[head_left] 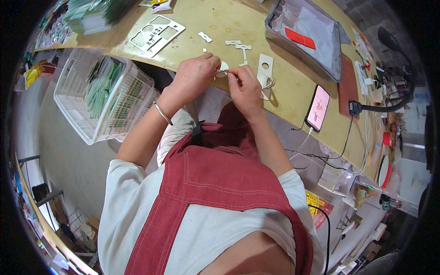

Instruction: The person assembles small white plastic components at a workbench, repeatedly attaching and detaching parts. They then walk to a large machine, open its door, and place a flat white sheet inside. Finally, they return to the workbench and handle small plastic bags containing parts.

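Close together over the table's front edge, my left hand (195, 78) and my right hand (246, 89) both pinch a small white flat piece (223, 66) with a rounded part. Fingertips cover much of it, so its full shape is hidden. Beyond my hands lie loose white cut pieces, among them a short slotted strip (205, 37) and a T-shaped piece (244, 54). Further left rests a flat white sheet (174, 31) with several cut-out openings. Just right of my right hand is a pale rectangular plate (265, 62) with a round hole and a looped cord (269, 83) on it.
A grey tray (336, 68) with clear bags and a red packet (300, 38) stands at the far right. Near the right edge lies a lit phone (317, 108) with a cable plugged in. White baskets (75, 107) of green-and-clear packets stand left, below the table (197, 16).
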Demonstrator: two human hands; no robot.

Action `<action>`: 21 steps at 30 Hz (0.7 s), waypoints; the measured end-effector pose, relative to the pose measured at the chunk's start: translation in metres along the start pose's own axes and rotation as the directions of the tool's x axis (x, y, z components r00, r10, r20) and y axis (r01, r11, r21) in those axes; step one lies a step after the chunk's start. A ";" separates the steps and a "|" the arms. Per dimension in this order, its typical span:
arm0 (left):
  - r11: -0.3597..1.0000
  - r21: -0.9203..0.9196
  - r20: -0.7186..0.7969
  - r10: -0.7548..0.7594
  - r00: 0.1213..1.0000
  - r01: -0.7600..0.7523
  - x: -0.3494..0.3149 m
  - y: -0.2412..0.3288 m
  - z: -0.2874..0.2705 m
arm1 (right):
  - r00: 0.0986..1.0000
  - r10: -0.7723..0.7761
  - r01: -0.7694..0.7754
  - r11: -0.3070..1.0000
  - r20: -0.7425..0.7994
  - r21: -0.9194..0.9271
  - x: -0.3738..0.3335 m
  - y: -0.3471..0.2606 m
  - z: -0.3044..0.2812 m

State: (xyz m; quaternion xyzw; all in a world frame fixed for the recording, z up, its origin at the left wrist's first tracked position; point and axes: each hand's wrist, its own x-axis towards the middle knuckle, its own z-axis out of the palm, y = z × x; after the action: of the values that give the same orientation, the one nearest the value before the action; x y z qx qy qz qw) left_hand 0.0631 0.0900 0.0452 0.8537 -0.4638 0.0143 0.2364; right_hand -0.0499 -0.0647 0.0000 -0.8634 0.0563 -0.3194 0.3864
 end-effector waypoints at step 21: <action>0.622 -0.779 -0.164 -0.325 0.931 0.080 -0.030 0.006 -0.001 | 0.988 0.142 -0.151 0.944 0.054 0.293 0.012 -0.020 -0.015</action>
State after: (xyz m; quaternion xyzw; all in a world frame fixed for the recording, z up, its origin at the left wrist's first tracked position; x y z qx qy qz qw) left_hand 0.0415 0.1113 0.0409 0.7101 -0.2864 -0.0841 0.6377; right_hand -0.0524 -0.0647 0.0276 -0.7942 0.0656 -0.2807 0.5349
